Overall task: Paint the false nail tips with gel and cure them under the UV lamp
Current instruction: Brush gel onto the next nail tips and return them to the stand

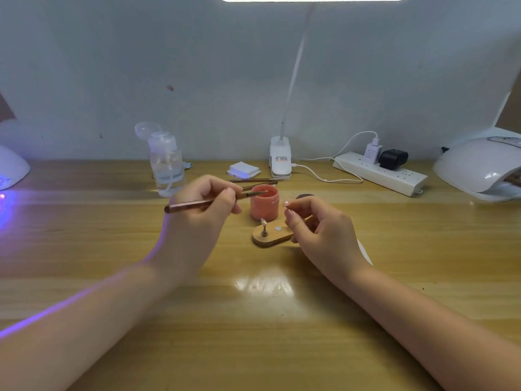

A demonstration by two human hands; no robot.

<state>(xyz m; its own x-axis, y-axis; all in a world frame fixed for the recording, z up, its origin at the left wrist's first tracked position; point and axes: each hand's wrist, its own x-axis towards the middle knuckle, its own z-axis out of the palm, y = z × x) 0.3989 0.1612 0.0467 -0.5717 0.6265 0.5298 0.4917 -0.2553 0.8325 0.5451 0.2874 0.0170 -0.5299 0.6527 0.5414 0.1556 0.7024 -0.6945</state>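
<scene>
While the left hand (pixel 203 210) pinches a brush (pixel 214 201) w/ bristles over the open pink gel jar (pixel 264 206), the right hand (pixel 318 230) pinches a small nail tip (pixel 287 204) at the jar's 3 o'clock. Wooden stand (pixel 270 235) sits at jar's 6 o'clock, carrying another tip (pixel 263 222). UV lamp (pixel 479 167) at approx. 2 o'clock on the table (pixel 112 249).

Brush (pixel 207 204) tip in gel jar (pixel 264 203)

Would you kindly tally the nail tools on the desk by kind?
Brushes: 3, one in the left hand, two lying behind the jar
Gel jars: 1
Curing lamps: 2
Wooden tip stands: 1
Total: 7
</scene>
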